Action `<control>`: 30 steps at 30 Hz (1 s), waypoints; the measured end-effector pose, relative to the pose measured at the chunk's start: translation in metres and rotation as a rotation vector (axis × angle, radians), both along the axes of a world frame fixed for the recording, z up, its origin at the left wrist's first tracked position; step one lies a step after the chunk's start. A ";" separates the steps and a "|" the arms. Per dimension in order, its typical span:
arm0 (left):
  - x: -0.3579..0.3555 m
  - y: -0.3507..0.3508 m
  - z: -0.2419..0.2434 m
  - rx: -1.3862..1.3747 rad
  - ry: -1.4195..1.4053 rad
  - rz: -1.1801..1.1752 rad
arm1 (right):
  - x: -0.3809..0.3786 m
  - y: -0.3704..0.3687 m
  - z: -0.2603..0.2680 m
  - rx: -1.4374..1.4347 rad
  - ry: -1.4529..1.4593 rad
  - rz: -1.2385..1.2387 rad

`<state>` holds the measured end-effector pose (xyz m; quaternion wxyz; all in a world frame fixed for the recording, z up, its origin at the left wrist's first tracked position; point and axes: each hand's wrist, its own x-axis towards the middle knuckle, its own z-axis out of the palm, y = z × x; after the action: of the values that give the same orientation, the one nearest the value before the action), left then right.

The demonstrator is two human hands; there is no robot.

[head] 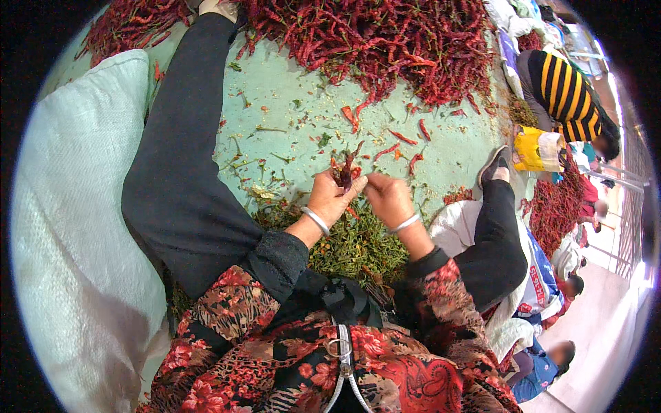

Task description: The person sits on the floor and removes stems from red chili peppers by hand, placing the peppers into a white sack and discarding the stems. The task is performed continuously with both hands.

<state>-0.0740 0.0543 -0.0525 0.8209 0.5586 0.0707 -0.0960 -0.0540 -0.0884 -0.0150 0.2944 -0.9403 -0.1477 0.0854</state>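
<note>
My left hand (333, 195) is closed around a small bunch of dried red chillies (347, 173), whose dark tips stick up past the fingers. Close against its thumb, my right hand (388, 199) has thumb and fingers pinched together; motion blurs it, and whether something is between the fingertips cannot be made out. Both wrists wear a silver bangle. Below the hands, between my legs, lies a heap of green chilli stems (361, 253). Ahead, a large pile of dried red chillies (382, 46) covers the far part of the pale green sheet (289, 98).
A full white woven sack (82, 206) stands along my left leg. Loose chillies (403, 137), stems and seeds are scattered before me. To the right are a yellow bag (537, 149), a person in a striped top (565, 93), another chilli pile (555, 206) and several more people.
</note>
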 end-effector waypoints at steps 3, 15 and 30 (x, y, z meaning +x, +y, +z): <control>-0.010 0.005 0.008 -0.037 0.117 -0.079 | -0.025 0.002 0.015 0.152 0.245 -0.025; 0.001 0.002 -0.007 -0.116 0.372 0.058 | -0.006 0.017 0.056 0.426 0.754 0.680; -0.003 -0.002 -0.004 -0.292 0.379 0.098 | 0.089 -0.078 -0.049 -0.411 -0.067 0.100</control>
<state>-0.0768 0.0520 -0.0562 0.8685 0.4021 0.2357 -0.1685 0.0353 -0.1660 -0.0636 0.0867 -0.9744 -0.1836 0.0967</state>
